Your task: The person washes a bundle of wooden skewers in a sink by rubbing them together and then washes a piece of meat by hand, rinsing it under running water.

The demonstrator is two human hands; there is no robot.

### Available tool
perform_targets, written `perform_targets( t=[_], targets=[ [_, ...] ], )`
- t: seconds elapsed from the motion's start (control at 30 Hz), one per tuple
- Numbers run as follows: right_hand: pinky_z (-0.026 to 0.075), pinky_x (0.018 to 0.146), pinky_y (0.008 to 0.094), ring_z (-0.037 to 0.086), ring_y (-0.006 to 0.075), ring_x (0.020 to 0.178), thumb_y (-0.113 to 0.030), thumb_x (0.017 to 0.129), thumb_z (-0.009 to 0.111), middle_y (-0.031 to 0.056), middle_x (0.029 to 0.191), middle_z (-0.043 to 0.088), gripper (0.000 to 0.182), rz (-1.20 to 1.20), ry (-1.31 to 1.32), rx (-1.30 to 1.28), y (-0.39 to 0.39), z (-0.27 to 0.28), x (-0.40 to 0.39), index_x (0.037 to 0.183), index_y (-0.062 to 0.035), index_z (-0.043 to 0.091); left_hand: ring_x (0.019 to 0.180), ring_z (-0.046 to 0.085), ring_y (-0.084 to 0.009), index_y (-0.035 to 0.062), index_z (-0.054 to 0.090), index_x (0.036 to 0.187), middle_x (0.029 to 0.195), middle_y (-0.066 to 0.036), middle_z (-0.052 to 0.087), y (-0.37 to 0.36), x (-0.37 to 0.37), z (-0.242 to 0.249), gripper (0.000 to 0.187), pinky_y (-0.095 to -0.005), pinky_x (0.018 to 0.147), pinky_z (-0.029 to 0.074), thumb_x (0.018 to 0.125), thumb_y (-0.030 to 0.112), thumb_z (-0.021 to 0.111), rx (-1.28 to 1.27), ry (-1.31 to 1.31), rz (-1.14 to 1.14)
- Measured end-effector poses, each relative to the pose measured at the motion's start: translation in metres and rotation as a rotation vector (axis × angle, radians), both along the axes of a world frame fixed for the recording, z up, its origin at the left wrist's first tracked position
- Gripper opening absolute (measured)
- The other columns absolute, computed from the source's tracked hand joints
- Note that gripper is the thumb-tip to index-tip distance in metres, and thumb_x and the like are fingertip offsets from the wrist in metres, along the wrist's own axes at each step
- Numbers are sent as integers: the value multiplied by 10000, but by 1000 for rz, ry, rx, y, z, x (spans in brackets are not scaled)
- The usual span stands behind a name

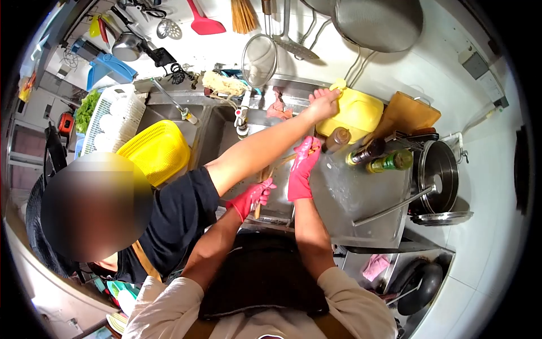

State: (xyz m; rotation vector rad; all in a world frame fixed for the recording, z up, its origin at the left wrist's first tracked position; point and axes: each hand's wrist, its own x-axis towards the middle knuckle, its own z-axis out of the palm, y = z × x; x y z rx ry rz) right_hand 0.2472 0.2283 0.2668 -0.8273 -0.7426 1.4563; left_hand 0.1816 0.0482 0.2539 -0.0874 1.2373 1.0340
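Observation:
Both of my hands wear pink rubber gloves over the metal sink. The fingers of my left hand are closed around a light wooden stick, whose end sticks out below the glove. Higher and to the right, my right hand is wrapped on a thin brownish stick that slants down toward the basin. The far ends of both sticks lie partly under a co-worker's arm. That arm reaches across from the left, its hand at the edge of a yellow plastic item.
Sauce bottles stand on the steel counter right of the sink, near a wooden cutting board and a deep pot. A yellow basket and white rack are at left. Strainers hang behind.

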Motion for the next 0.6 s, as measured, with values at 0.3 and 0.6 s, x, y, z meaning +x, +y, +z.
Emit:
perform_targets(
  t=[0.3,0.6],
  targets=[
    [493,723,313,590,172,781,-252,917,557,74,870,618,227,668,156,-356,-97,-28,43,1020,-53,590,385,553,-192,-4,607,631,513,-127,586,335,7,147,402,-277,403,486,896,298,590,70,-1752,1105],
    [389,991,347,547,238,1100,-310,958,475,92,1186,591,380,373,-169,-359,-120,-72,86,1194,-24,561,634,605,-252,7,543,842,725,-119,580,129,14,-37,253,-369,594,503,912,249,570,268,-521,881]
  ],
)
